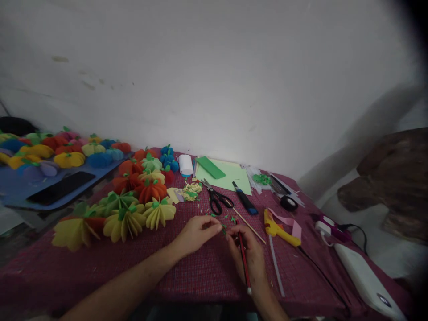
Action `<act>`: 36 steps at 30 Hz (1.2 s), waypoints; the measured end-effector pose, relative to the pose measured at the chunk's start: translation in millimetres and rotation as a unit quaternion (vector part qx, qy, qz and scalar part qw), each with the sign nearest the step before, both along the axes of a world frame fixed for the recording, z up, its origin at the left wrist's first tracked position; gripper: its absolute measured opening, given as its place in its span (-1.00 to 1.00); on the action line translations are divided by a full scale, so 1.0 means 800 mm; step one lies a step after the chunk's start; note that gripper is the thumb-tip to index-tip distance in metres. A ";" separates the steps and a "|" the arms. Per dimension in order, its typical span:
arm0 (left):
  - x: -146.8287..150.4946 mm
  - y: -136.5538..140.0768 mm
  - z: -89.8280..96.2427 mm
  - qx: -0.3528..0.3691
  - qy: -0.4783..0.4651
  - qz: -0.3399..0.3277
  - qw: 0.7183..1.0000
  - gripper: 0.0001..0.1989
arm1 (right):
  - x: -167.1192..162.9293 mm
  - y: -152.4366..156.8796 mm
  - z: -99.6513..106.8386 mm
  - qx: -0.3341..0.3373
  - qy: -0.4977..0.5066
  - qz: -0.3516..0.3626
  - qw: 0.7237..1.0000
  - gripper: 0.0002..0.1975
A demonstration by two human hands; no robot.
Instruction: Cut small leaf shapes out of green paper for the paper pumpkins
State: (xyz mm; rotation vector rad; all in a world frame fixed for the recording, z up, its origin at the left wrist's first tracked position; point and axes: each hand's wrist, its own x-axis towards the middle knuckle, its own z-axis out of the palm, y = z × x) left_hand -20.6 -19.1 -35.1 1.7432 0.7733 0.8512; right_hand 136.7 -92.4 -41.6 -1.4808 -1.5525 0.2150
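Forearms [133, 280]: coming in from the bottom edge, over the purple cloth-covered counter [197, 278].
Right hand [249, 252]: fingers closed around a red-and-black pencil [244, 261], which slants along the palm with its pale end toward the camera.
Left hand [199, 232]: thumb and forefinger narrow, tips close together.
Green scrap [224, 228]: between the two hands, right at the left fingertips and just beyond the right ones; whether either pinches it, I cannot tell.
Scissors [211, 191]: ahead of the hands, black handles toward them.
Wooden stick [250, 226]: lying slantwise, just beyond the right hand.
Cutter [245, 199]: beyond the stick, its tip on a pale green sheet [232, 177].
Glue gun [274, 229]: yellow, right of the right hand, apart from it.
Paper pumpkins [152, 192]: clustered left of the scissors.
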 end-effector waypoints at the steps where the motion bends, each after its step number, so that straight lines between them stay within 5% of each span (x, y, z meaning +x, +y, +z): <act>1: 0.000 0.000 -0.001 -0.021 -0.019 -0.011 1.000 -0.73 | -0.002 -0.002 -0.003 0.006 0.002 0.002 1.000 -0.96; 9: 0.001 -0.004 0.000 -0.112 -0.067 -0.030 0.991 -0.74 | -0.009 -0.004 -0.009 0.007 0.073 0.014 0.997 -0.94; 17: 0.002 -0.008 0.002 -0.114 -0.049 -0.056 0.991 -0.84 | -0.005 -0.011 -0.008 -0.055 0.203 0.035 0.977 -0.85; 23: 0.007 -0.011 -0.003 -0.140 0.014 -0.062 0.988 -0.86 | -0.004 -0.023 -0.007 -0.075 0.143 0.055 0.985 -0.88; 32: 0.009 -0.017 -0.011 -0.012 0.076 -0.082 0.994 -0.84 | 0.003 -0.025 -0.018 -0.098 0.099 0.054 0.989 -0.93; 36: 0.003 -0.022 -0.001 0.109 0.133 -0.068 0.983 -0.84 | 0.009 -0.032 -0.020 -0.113 0.060 0.028 0.991 -0.92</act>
